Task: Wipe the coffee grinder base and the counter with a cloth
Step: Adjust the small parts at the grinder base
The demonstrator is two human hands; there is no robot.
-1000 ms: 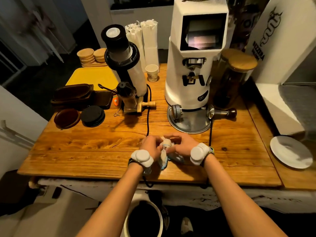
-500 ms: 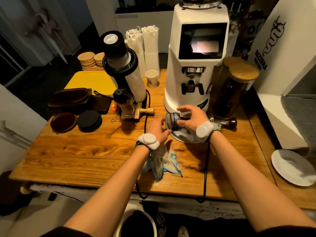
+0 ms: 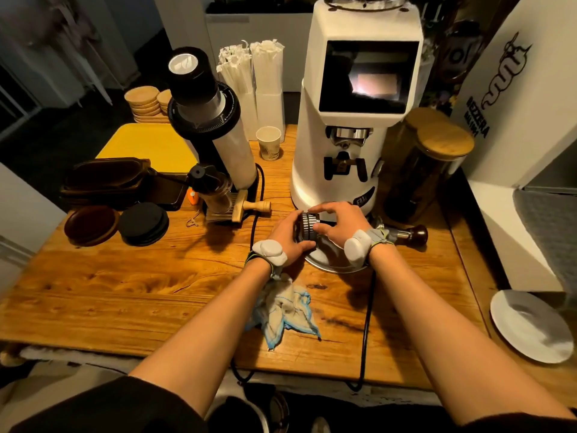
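Note:
The tall white coffee grinder (image 3: pixel 352 120) stands at the back of the wooden counter (image 3: pixel 125 292). Its round metal base plate (image 3: pixel 327 260) shows under my hands. On that plate sits a ribbed metal tamper (image 3: pixel 309 225). My left hand (image 3: pixel 288 237) cups the tamper from the left and my right hand (image 3: pixel 340 225) grips it from above and the right. The white cloth with blue edging (image 3: pixel 284 310) lies crumpled on the counter below my left wrist, with neither hand on it.
A second tamper with a dark wooden knob (image 3: pixel 412 233) lies right of the base. A black and white grinder (image 3: pixel 212 126), dark trays (image 3: pixel 115 179), coasters (image 3: pixel 143 223), a paper cup (image 3: pixel 269 146), glass jars (image 3: pixel 434 160) and a white plate (image 3: pixel 530 326) surround the work area. Black cables (image 3: pixel 368 314) cross the counter.
Both hands let go of the cloth, which stayed on the counter, and moved up to the grinder base. They have closed around the ribbed tamper there.

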